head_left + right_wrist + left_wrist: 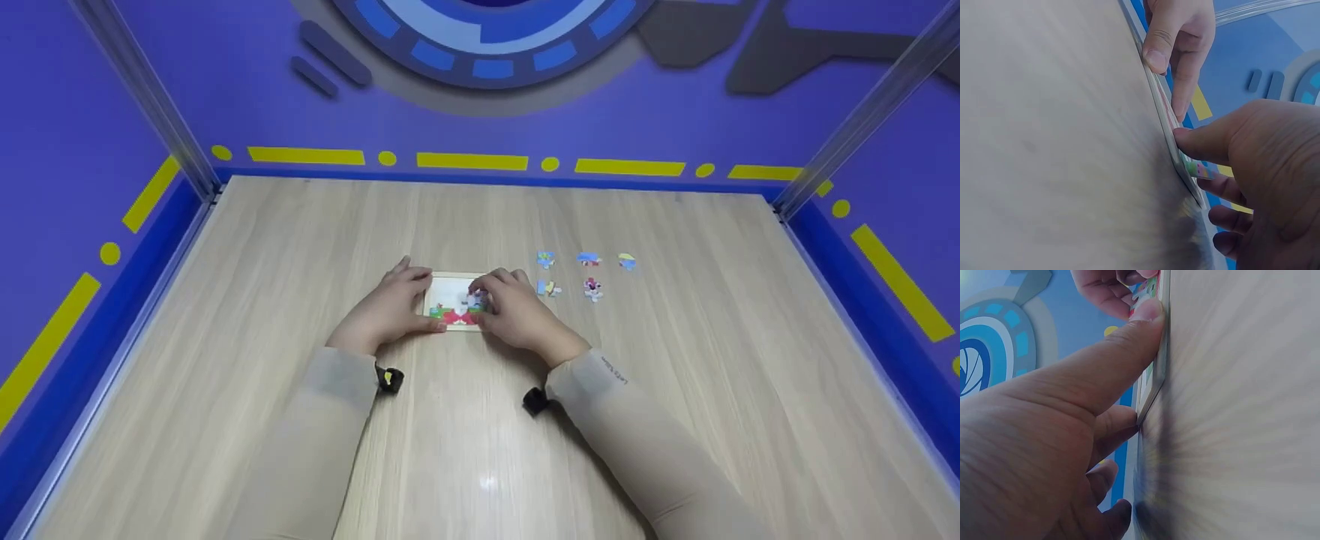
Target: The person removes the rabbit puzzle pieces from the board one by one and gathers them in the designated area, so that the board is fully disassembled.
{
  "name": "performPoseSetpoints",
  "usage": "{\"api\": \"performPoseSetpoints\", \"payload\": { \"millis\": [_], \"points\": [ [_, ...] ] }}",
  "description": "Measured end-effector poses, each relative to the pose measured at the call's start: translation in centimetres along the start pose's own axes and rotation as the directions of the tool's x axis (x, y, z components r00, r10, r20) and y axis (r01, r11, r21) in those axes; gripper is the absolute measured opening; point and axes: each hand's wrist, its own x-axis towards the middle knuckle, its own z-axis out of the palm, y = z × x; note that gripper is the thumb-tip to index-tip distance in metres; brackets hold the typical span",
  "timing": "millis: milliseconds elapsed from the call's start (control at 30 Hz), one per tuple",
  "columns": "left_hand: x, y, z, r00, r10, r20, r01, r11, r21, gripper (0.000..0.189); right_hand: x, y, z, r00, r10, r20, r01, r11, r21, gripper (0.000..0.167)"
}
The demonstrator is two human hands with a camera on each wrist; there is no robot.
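- A shallow puzzle tray is pictured flat on a wood-grained bench, set between 2 bare hands near the middle of the surface.
- The tray's left end is gripped by the left hand, its thumb laid on the near edge and its fingers, parted wide from the thumb, placed at the far-left corner.
- A small multicoloured puzzle piece is pinched in the right hand, tilted up at the tray's right end; the gap between thumb and fingers is kept narrow.
- A red-and-green picture strip is seen along the tray's near side, while the pale base is left exposed toward the far-left part. Much of the right end is hidden by the right hand.
- To the right of the tray, 5 loose pieces are laid out apart from each other: 3 in the far row and 2 in the near row.
- Both forearms are covered by beige sleeves, and 2 small black devices are worn at the wrists.
- The bench is bordered by blue-purple walls, marked with yellow bars and dots; the corners are framed by metal posts.
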Motion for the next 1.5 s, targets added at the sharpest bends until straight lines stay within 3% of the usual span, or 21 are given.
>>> {"api": "performPoseSetpoints", "payload": {
  "millis": [467, 1033, 1267, 1500],
  "points": [
    [-0.1, 0.2, -0.1, 1.0, -0.017, 0.002, 0.017, 1.0, -0.007, 0.102, 0.1, 0.0, 0.1, 1.0, -0.017, 0.006, 0.017, 0.995, -0.094, 0.037],
    [-0.2, 0.1, -0.4, 1.0, 0.01, 0.022, -0.011, 0.999, 0.044, 0.104, 0.2, 0.1, -1.3, 0.999, -0.022, 0.029, 0.02, 0.999, 0.044, 0.04],
    [-0.6, -0.1, -0.1, 1.0, 0.007, 0.028, -0.008, 0.999, 0.043, 0.103, -1.6, 0.9, -2.7, 0.994, -0.072, 0.078, 0.064, 0.993, 0.098, 0.036],
    [-0.5, 0.3, -0.4, 1.0, -0.004, 0.028, 0.003, 1.0, 0.03, 0.104, -4.1, 3.7, -5.6, 0.997, -0.05, 0.051, 0.044, 0.992, 0.116, 0.037]
  ]
}}
